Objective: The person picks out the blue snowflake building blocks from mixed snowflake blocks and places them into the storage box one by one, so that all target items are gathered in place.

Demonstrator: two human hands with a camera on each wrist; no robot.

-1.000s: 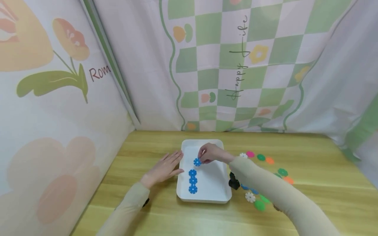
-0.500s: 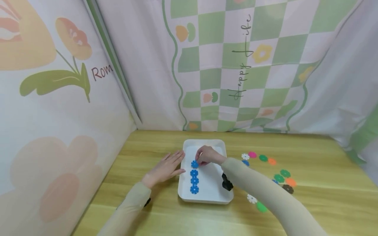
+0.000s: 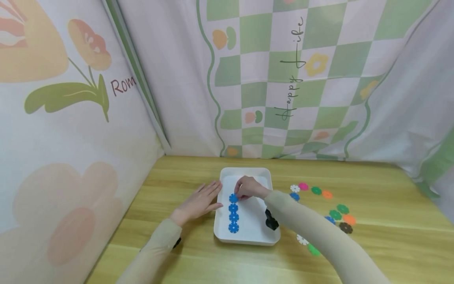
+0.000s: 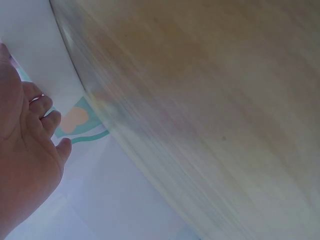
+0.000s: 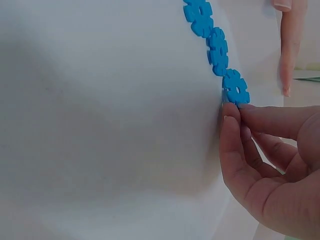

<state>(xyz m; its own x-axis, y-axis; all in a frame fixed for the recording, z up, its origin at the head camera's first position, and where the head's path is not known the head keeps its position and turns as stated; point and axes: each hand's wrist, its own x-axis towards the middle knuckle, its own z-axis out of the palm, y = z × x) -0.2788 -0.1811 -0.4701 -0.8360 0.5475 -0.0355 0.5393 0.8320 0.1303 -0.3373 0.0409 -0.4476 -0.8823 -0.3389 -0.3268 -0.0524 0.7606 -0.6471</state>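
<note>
In the head view a white tray (image 3: 252,232) stands on the wooden table, with several blue notched discs (image 3: 233,217) in a line along its left side. My right hand (image 3: 249,187) pinches the blue notched disc (image 3: 233,198) at the far end of that line, between thumb and fingers. The right wrist view shows those fingertips at the edge of a blue disc (image 5: 236,87); part of the piece is hidden behind them. My left hand (image 3: 199,201) rests with straight fingers at the tray's left rim. In the left wrist view only the palm side of that hand (image 4: 32,135) shows.
Right of the tray, loose notched discs lie scattered on the table: a pink one (image 3: 303,186), an orange one (image 3: 349,219), a dark brown one (image 3: 345,227) and several others. My right forearm covers some. A patterned curtain (image 3: 276,98) hangs behind the table.
My right hand has brought the blue disc slightly left and down, to the far end of the row. The left hand has stayed at the tray's rim.
</note>
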